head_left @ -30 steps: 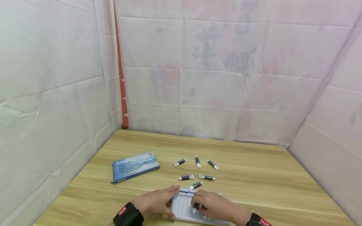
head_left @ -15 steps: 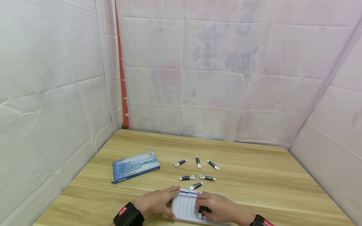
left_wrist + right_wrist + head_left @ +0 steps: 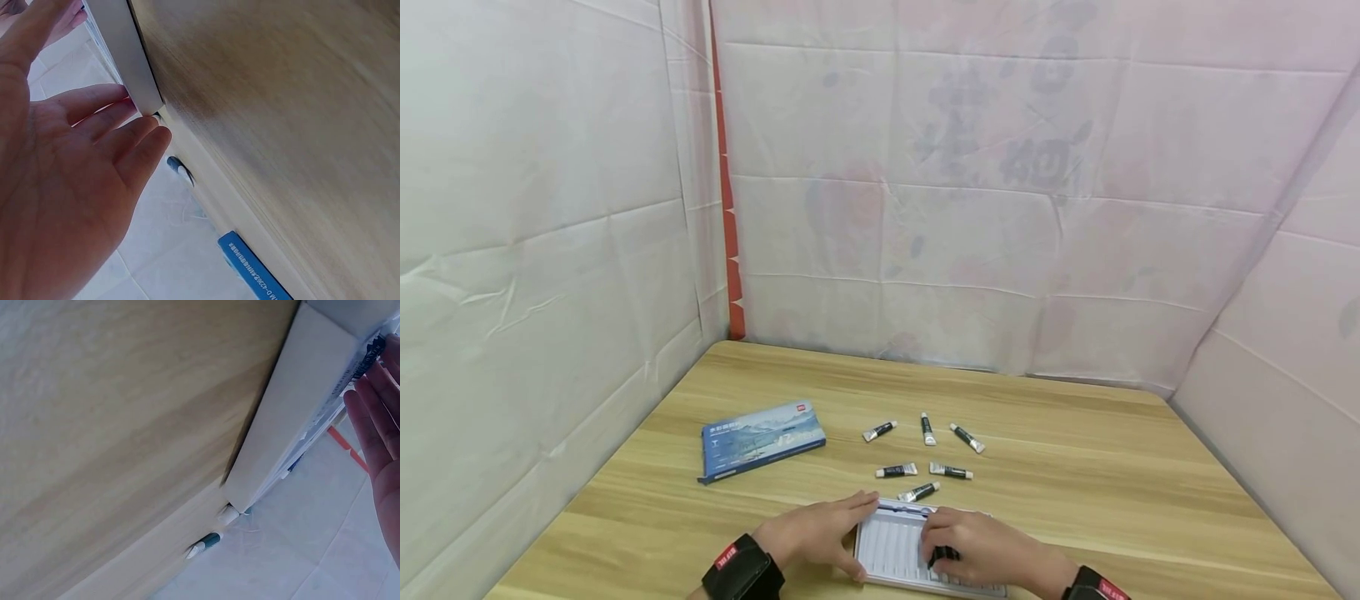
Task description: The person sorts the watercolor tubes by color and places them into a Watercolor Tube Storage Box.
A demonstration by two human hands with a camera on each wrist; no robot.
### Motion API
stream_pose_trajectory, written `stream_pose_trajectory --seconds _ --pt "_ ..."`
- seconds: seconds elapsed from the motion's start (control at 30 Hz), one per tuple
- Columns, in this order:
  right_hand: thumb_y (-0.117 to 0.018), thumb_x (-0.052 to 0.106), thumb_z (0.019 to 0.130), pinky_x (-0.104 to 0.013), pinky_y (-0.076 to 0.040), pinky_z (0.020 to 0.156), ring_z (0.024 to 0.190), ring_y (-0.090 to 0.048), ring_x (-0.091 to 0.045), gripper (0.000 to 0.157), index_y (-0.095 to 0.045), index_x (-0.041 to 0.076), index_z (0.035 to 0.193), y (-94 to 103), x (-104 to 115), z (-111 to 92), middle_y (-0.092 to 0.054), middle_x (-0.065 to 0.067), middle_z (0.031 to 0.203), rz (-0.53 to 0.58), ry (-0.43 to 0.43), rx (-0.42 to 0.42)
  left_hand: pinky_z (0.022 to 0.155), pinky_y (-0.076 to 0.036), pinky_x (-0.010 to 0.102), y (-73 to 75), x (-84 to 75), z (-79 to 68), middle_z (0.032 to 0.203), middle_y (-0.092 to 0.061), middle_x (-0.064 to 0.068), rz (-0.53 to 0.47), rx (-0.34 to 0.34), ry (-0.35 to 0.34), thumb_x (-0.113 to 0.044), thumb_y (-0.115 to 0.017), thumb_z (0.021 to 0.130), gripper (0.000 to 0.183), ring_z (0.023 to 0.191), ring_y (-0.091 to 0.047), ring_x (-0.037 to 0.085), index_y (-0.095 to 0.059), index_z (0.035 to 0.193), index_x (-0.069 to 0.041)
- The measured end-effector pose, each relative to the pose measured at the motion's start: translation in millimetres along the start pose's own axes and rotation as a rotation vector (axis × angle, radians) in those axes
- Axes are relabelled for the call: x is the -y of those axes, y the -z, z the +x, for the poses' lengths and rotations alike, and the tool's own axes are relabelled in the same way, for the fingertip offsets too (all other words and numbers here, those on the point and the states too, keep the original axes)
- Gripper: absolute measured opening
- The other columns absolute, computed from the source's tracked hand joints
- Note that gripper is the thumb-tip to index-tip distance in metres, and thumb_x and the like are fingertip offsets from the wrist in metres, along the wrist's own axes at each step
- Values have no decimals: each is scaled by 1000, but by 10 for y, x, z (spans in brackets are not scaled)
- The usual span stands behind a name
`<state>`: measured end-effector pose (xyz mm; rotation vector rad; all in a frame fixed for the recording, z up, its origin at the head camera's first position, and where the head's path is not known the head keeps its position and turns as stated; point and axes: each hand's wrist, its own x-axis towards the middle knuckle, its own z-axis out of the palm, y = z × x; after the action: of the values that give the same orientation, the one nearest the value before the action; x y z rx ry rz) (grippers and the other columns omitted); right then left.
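A white ribbed tray (image 3: 887, 546) lies at the table's front edge, with a slim dark item along its far side. My left hand (image 3: 820, 532) rests against the tray's left side, fingertips at the far corner and thumb at the near one. The left wrist view shows that hand's fingers (image 3: 144, 147) fairly straight, touching the tray's wall (image 3: 125, 56). Over the tray's right half, my right hand (image 3: 973, 546) pinches a dark paint tube (image 3: 943, 555) low against the grooves. My right hand hides part of that tube and the tray's right side.
Several dark paint tubes with white caps, one of them a near tube (image 3: 919, 492), lie scattered beyond the tray. A blue paint box (image 3: 763, 442) lies at the left on the wooden table (image 3: 1112, 467). Pale sheets (image 3: 962, 208) hang around the back and sides.
My right hand has shifted slightly right with the tube and lowered it into the tray, the tube's pale end no longer showing. My left hand stays put.
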<state>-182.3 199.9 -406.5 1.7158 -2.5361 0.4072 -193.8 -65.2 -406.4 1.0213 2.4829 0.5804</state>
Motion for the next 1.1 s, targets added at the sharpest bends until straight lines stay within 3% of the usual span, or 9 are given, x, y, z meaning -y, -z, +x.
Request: stream_pose_trajectory --seconds 0.8,0.93,1.1 --pt "-72 13 80 -6 -41 72 88 -50 3 9 -66 17 87 0 55 41 -57 9 94 -65 2 8 102 -32 32 -11 25 10 147 -28 0 1 -2 0 -44 -72 75 83 132 -27 17 -37 141 -9" --pt "-68 12 83 -7 -42 73 85 -52 2 5 -67 14 87 61 6 148 -57 8 91 -60 -20 -44 101 -32 33 -18 39 6 147 -29 0 -3 1 2 -44 -72 74 83 132 -28 17 -36 142 -10" --pt "-68 5 81 -12 -45 72 83 -57 -7 12 -67 10 91 203 -144 421 -59 4 92 -98 -122 -93 101 -33 35 -24 64 8 147 -29 2 -1 3 -11 -45 -71 75 83 132 -28 18 -36 142 -9"
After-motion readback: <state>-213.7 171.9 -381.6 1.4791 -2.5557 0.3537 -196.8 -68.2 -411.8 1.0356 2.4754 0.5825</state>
